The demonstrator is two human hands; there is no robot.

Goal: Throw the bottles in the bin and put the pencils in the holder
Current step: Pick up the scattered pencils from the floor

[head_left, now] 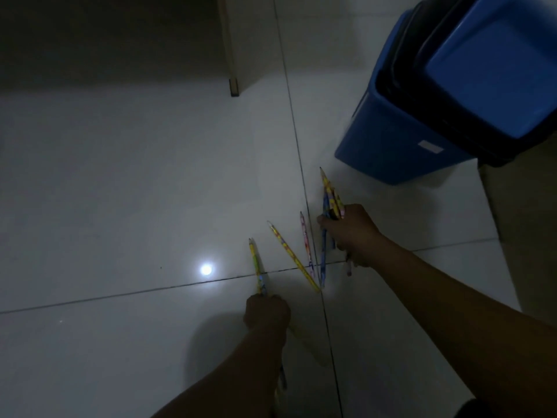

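Observation:
Patterned pencils lie fanned on a white tiled floor. My right hand [351, 233] is closed around a bunch of pencils [331, 196] whose tips point away from me. My left hand [266, 313] grips a yellow pencil [256, 267] near its lower end. Between the hands, a second yellow pencil [294, 256], a pink pencil [306, 242] and a blue pencil [323, 260] rest loose on the floor. The blue bin [401, 140] with a black liner and blue swing lid stands at the upper right. I see no bottles and no holder.
A wooden furniture leg [233, 86] stands at the top centre, with dark shadow to its left. A light's bright reflection [206, 269] shows on the tiles. A tan surface [524, 224] runs along the right edge beside the bin.

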